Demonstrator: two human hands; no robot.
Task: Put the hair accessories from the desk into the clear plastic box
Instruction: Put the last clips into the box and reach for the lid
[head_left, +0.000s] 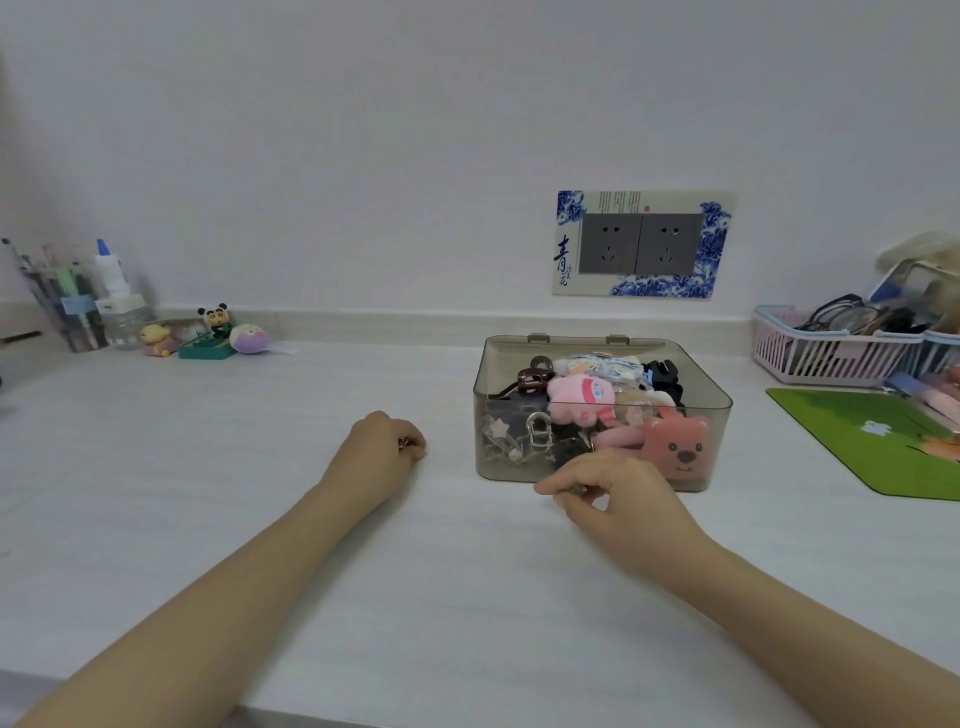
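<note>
Pinching a small metal clip (581, 489) between thumb and fingertips, the right hand (615, 491) sits on the desk (260, 415) just in front of the clear box (519, 467), touching or nearly touching its front wall. The box opening lies up and beyond these fingers. The left hand (382, 449), curled closed on a small dark item (402, 443), rests to the box's left, farther away; the right is nearer. The clip is mostly hidden, so its long axis cannot be told. The box is open-topped, smoky-clear, already heaped with claws, clips and plush pieces
</note>
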